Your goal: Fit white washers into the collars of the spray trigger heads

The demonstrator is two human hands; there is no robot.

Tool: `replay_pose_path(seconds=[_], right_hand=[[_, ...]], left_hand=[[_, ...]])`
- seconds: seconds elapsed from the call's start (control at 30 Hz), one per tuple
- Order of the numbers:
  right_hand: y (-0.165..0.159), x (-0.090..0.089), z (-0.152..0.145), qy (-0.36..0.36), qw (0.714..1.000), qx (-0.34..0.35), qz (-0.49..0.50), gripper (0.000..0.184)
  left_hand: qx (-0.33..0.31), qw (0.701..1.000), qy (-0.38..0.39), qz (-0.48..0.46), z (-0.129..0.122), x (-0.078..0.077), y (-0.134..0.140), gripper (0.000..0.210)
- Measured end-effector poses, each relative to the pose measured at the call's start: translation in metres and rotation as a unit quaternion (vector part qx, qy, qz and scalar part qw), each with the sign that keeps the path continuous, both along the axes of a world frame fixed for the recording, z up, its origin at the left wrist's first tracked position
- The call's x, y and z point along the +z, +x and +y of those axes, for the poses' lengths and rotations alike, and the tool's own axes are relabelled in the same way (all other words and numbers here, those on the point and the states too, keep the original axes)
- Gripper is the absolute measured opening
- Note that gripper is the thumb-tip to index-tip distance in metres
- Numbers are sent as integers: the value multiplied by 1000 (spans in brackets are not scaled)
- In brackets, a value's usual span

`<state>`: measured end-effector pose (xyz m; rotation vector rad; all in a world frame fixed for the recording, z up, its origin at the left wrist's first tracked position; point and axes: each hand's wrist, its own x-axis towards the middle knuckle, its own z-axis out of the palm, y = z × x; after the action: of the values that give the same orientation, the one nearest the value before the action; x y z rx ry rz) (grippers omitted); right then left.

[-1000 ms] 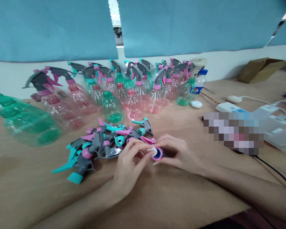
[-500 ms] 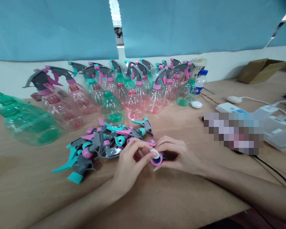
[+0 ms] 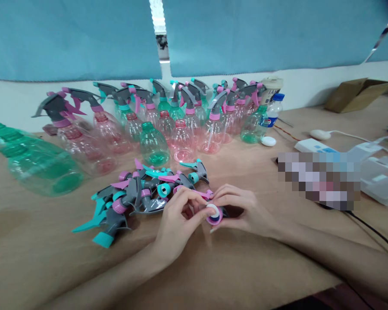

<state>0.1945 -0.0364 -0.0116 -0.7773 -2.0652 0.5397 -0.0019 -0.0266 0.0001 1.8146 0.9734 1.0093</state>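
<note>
My right hand (image 3: pixel 245 211) grips a trigger spray head by its pink collar (image 3: pixel 215 220), the open end turned toward me. Between the thumb and fingers of my left hand (image 3: pixel 177 224) is a small white round gasket (image 3: pixel 212 210). It lies against the collar's mouth, covering its upper part, with dark blue showing below. Most of the spray head is hidden behind my right fingers. Just left of my hands lies a pile of loose spray heads (image 3: pixel 126 200), grey with pink or turquoise parts.
Behind the pile stand several clear pink and green bottles (image 3: pixel 153 146), many with spray heads fitted. Green bottles (image 3: pixel 42 168) lie stacked at left. A blue-capped bottle (image 3: pixel 273 114), a white oval object (image 3: pixel 268 141), a blurred-out device (image 3: pixel 318 181) and a cardboard box (image 3: pixel 355 97) are at right.
The white gasket has tilted flatter over the collar's mouth under my left thumb. My right hand keeps its hold, and the view has shifted slightly.
</note>
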Motion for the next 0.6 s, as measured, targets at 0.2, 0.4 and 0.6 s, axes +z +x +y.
replay_pose_path(seconds=[0.2, 0.4, 0.6], right_hand=[[2, -1, 0, 21, 1000, 7, -22, 29], [3, -5, 0, 36, 999, 5, -18, 36], [5, -7, 0, 49, 998, -19, -24, 36]], left_hand=[[-20, 999, -44, 17, 2, -1, 0, 23], [-41, 997, -56, 38, 1, 0, 1, 20], [-55, 996, -58, 33, 1, 3, 3, 16]])
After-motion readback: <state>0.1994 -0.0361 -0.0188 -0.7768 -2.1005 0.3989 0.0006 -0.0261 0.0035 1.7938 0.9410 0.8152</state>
